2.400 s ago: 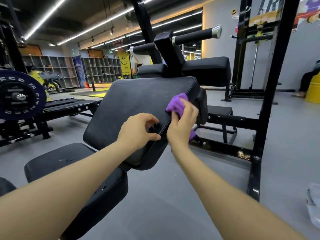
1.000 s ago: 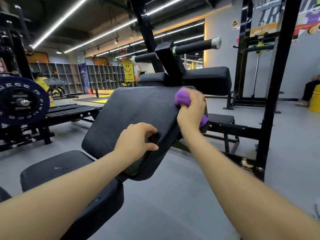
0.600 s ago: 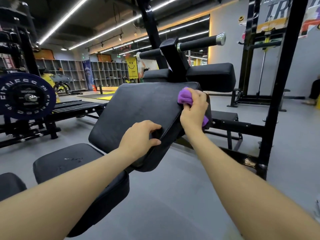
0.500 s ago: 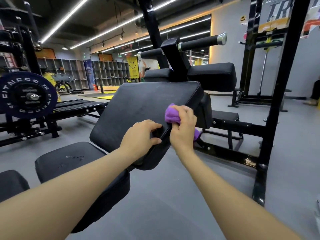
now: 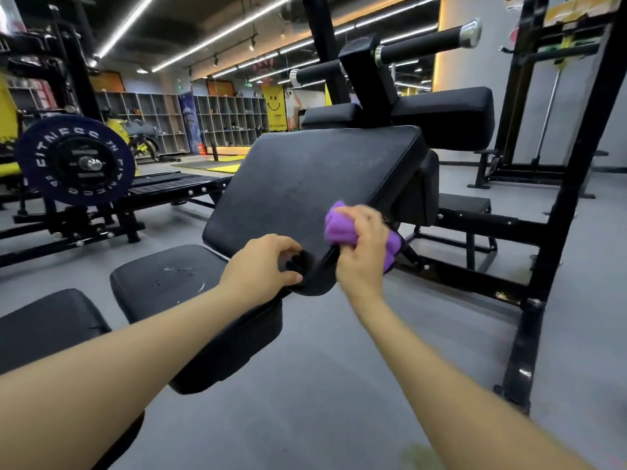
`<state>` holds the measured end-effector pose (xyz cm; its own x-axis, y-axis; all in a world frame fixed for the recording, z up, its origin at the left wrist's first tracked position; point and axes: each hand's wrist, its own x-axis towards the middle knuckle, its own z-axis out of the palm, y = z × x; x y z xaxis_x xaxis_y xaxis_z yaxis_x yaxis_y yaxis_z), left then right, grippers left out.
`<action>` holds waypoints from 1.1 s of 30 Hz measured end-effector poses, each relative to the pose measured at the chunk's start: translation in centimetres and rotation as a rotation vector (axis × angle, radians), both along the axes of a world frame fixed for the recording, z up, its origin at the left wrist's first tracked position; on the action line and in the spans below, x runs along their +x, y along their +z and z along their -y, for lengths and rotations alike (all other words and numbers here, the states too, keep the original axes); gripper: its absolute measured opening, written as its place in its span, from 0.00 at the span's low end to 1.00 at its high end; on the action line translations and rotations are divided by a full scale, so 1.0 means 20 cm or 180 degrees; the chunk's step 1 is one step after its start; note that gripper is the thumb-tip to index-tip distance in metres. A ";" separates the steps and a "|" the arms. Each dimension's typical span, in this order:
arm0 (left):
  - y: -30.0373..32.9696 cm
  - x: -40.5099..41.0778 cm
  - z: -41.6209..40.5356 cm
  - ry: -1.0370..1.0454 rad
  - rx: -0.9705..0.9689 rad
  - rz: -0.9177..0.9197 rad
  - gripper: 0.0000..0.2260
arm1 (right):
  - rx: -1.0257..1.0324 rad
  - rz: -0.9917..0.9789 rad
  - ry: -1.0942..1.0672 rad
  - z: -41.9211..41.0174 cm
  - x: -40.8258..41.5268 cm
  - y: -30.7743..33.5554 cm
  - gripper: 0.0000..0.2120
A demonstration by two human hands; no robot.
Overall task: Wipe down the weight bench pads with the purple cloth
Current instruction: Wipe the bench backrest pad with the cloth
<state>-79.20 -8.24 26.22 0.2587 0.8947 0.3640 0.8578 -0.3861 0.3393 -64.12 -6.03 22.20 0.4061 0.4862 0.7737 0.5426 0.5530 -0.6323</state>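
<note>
A: Where's the purple cloth [image 5: 342, 228]?
B: Bunched in right hand [image 5: 364, 252], grip closed round it, pressed on right edge of tilted back pad [image 5: 305, 184], near end.
A: Left hand [image 5: 263, 266]?
B: Fingers curled on pad's near corner, above seat pad [image 5: 163, 286]
</note>
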 end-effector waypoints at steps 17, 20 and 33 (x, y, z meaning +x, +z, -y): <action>-0.08 -0.11 0.06 0.0066 -0.0092 0.0007 0.15 | -0.0483 0.0385 0.0422 0.22 -0.22 -0.24 0.26; -0.07 -0.14 0.09 0.0172 -0.0090 -0.0072 0.14 | -0.0536 0.0612 0.0618 0.25 -0.18 -0.21 0.26; -0.08 -0.25 0.13 0.0340 -0.0326 -0.0020 0.13 | -0.1098 0.1191 0.0201 0.29 -0.26 -0.13 0.26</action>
<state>-84.20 -10.78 24.66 0.1622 0.9496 0.2681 0.8944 -0.2563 0.3667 -69.34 -11.77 19.63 0.0937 0.7535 0.6507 0.7389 0.3854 -0.5527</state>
